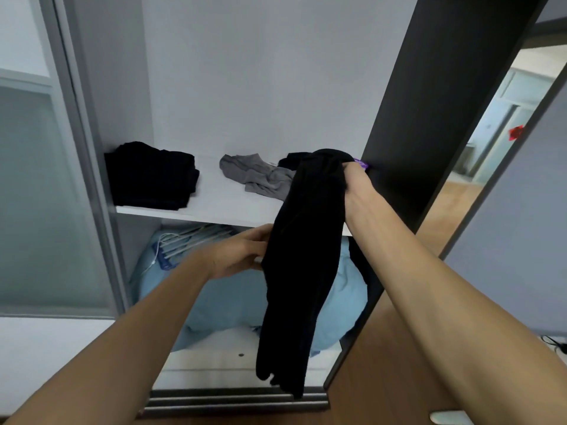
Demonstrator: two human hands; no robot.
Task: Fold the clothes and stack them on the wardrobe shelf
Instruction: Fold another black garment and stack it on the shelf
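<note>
Left hand [242, 253] pinches long black fabric garment [306, 256] | right hand [357, 182] grips top | I fear slack pinch drops it.

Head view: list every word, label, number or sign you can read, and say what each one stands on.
None can be read.
Red decoration by the far doorway: too blurred to tell whether it bears any writing.
Black garment: no print or label shows.
</note>
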